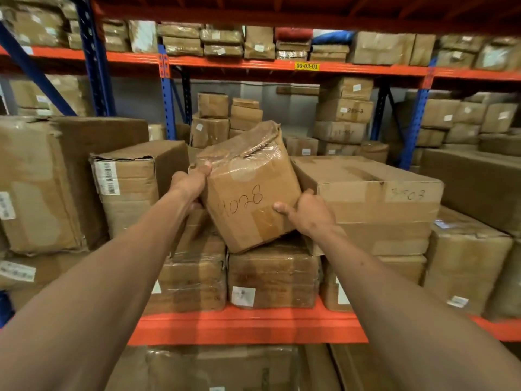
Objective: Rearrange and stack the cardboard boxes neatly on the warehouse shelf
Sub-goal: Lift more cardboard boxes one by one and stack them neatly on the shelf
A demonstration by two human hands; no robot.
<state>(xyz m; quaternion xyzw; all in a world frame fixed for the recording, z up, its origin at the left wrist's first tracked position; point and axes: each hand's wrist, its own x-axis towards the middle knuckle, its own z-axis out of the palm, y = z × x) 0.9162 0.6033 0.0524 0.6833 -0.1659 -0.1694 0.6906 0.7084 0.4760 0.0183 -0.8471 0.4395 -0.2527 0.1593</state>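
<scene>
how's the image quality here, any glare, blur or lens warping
Head view: wide-angle warping bows the orange steel shelf beam and stretches both forearms at the edges; clear tape on the tilted brown cardboard box marked 4028 catches soft glare; the left hand and right hand gripping it look fairly sharp, while the far stacked cartons are soft; lighting is warm and dim, shadows faint.

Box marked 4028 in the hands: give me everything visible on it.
The 4028 box is a small brown cardboard carton, wrapped in clear tape or film that is wrinkled and torn at the crushed top. The number is handwritten on its front. It is tilted, its lower corner resting on the wrapped boxes beneath. The left hand grips its upper left edge, the right hand its lower right.
</scene>
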